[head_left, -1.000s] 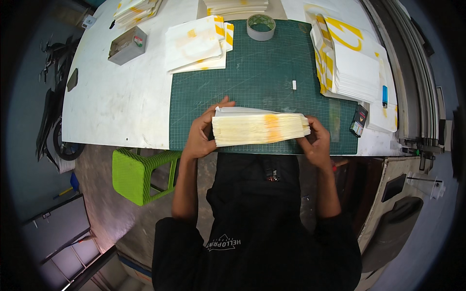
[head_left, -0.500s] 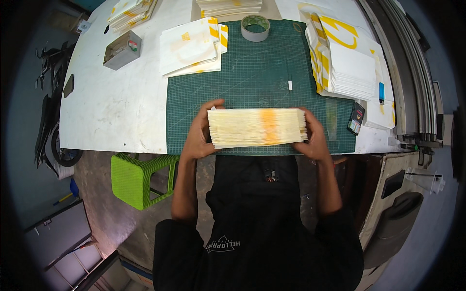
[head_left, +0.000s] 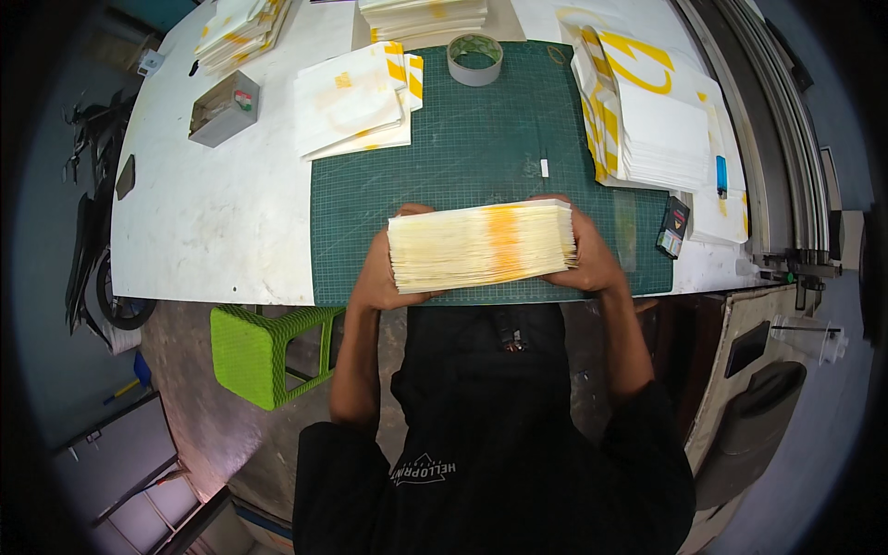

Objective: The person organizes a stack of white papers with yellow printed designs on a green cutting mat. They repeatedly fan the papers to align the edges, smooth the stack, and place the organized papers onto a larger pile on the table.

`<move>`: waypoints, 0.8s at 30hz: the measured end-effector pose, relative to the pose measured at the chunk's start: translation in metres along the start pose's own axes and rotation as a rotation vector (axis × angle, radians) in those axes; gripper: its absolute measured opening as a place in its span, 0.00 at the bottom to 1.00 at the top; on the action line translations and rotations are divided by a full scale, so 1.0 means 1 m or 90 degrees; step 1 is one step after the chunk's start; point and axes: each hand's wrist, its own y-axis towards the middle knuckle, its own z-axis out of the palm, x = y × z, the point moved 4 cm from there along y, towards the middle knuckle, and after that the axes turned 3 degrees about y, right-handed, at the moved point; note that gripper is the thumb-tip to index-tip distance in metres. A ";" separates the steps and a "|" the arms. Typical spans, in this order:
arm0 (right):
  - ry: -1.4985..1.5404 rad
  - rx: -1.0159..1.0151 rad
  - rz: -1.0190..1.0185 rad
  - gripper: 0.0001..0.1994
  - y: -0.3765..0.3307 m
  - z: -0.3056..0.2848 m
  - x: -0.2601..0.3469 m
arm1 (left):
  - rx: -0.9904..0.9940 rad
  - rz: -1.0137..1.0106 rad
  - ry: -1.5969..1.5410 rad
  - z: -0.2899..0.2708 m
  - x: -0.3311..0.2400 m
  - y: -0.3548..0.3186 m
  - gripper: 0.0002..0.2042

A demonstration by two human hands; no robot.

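A thick stack of paper sheets [head_left: 453, 248], cream at the edges with an orange band, is gripped between my two hands over the near edge of a green cutting mat [head_left: 472, 129]. My left hand [head_left: 377, 268] is closed round the stack's left end, its fingers partly hidden behind it. Round the right end my right hand [head_left: 592, 254] is closed too, thumb at the lower side. The stack tilts slightly, its right end higher. Beyond it on the mat lie a small white piece [head_left: 544, 168] and a roll of tape [head_left: 474, 60].
Yellow-and-white printed papers lie in a loose pile [head_left: 356, 102] and a thick pile [head_left: 652, 111]. A grey box [head_left: 224, 109] stands at the left. A blue lighter [head_left: 721, 176] and a black pack [head_left: 672, 227] lie right. Below the table is a green stool [head_left: 250, 356].
The stack has gone from nearly level to slightly tilted, right end up and left end lower. Both hands keep hold of it. The whole view has shifted a little.
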 end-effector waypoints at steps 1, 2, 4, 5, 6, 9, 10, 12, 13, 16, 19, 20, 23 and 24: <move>0.018 -0.027 -0.014 0.37 0.000 0.000 0.002 | 0.013 0.008 0.001 0.001 -0.001 0.002 0.42; -0.016 -0.017 -0.024 0.36 -0.002 -0.001 -0.001 | 0.008 -0.004 -0.001 0.000 0.007 -0.003 0.41; -0.083 0.005 -0.042 0.33 -0.004 -0.002 -0.009 | -0.001 -0.029 -0.007 -0.003 0.017 -0.013 0.39; -0.064 -0.004 -0.020 0.32 -0.005 -0.003 -0.009 | -0.023 -0.049 -0.008 -0.002 0.015 -0.015 0.38; -0.045 -0.013 0.002 0.31 -0.007 -0.002 -0.007 | -0.045 -0.068 -0.009 -0.002 0.010 -0.017 0.37; 0.019 -0.046 0.082 0.29 -0.009 0.003 -0.001 | -0.115 -0.105 -0.041 0.004 -0.005 -0.020 0.35; 0.043 -0.057 0.113 0.28 -0.010 0.007 0.001 | -0.141 -0.115 -0.056 0.007 -0.010 -0.024 0.34; 0.067 -0.122 0.068 0.29 -0.014 0.018 0.000 | -0.227 -0.088 -0.092 0.025 -0.011 -0.034 0.37; 0.078 -0.153 0.047 0.29 -0.018 0.021 -0.003 | -0.272 -0.074 -0.112 0.033 -0.009 -0.038 0.38; 0.015 -0.159 -0.031 0.30 -0.025 0.025 -0.012 | -0.286 -0.045 -0.025 0.047 -0.007 -0.042 0.42; -0.031 -0.143 -0.032 0.28 -0.026 0.027 -0.011 | -0.292 -0.042 0.029 0.049 -0.001 -0.044 0.41; -0.046 -0.162 -0.030 0.27 -0.026 0.027 -0.011 | -0.298 -0.033 0.056 0.048 0.002 -0.045 0.40; -0.063 -0.207 -0.029 0.26 -0.030 0.029 -0.016 | -0.350 -0.016 0.124 0.047 0.003 -0.045 0.36; -0.051 -0.212 -0.032 0.26 -0.029 0.032 -0.017 | -0.355 -0.004 0.124 0.047 0.002 -0.044 0.34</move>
